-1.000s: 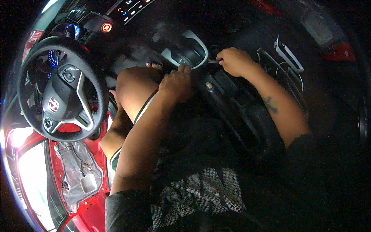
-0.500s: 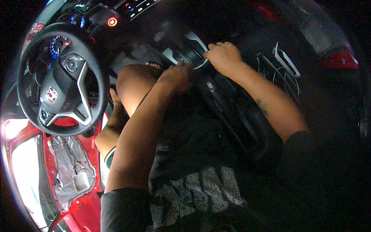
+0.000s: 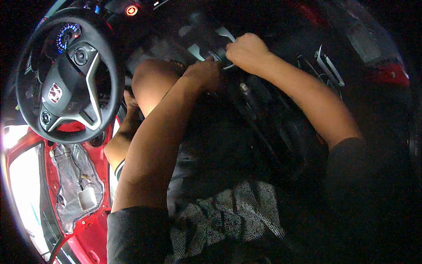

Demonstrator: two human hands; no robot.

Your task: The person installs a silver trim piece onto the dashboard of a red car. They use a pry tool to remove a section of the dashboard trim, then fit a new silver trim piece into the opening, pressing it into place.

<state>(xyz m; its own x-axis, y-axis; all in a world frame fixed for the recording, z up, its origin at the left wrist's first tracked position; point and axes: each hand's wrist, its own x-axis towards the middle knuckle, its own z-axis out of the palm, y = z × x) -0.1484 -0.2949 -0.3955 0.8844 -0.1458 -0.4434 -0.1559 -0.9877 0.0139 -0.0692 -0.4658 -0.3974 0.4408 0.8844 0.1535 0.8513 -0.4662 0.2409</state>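
Note:
A console trim piece with silver side strips [image 3: 196, 53] surrounds the gear-shift area, mostly in shadow. At its near left end my left hand [image 3: 204, 74] is closed, its curled fingers on the trim's near edge and partly lost in the dark. My right hand [image 3: 248, 52] is closed round the trim's right side, knuckles up, hiding part of the silver edge. Just behind the hands, the handbrake lever [image 3: 245, 88] lies low between the seats.
To the left stands the steering wheel [image 3: 70, 79], with a lit gauge [image 3: 67, 37] behind it. A red glowing round button [image 3: 131, 10] is on the dash. The door [image 3: 79, 189] is stripped of its panel. A loose silver-edged trim part [image 3: 329, 68] lies at right.
The view has shifted a little, so the wheel and door sit higher. My right hand has moved slightly left and forward along the trim; my left hand stays at the near edge.

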